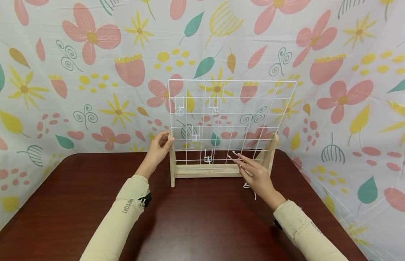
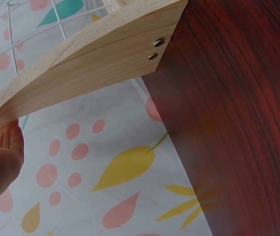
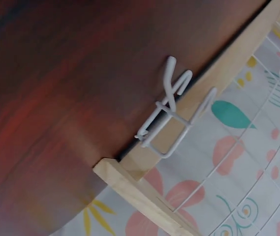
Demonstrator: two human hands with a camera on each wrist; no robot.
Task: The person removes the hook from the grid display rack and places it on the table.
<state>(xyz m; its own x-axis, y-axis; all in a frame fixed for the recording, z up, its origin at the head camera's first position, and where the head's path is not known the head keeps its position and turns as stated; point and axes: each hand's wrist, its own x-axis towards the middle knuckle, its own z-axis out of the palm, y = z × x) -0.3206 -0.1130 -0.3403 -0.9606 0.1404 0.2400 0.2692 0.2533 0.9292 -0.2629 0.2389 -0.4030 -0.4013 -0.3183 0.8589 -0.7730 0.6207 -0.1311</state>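
Observation:
A white wire grid panel (image 1: 231,119) stands upright in a wooden stand (image 1: 207,170) on a dark red-brown table (image 1: 195,217). Several white wire hooks (image 1: 195,136) hang on the grid. My left hand (image 1: 164,143) grips the top of the stand's left post (image 1: 172,170); in the left wrist view its fingers (image 2: 4,147) lie against that post (image 2: 80,64). My right hand (image 1: 241,161) pinches a white hook (image 1: 234,155) just in front of the grid's lower right squares. Two or three loose hooks (image 3: 167,105) lie on the table by the stand's base, under my right hand.
A flower-patterned cloth (image 1: 91,72) hangs behind and on both sides of the table. The stand sits near the table's far edge. Bare tabletop lies between my arms and toward me.

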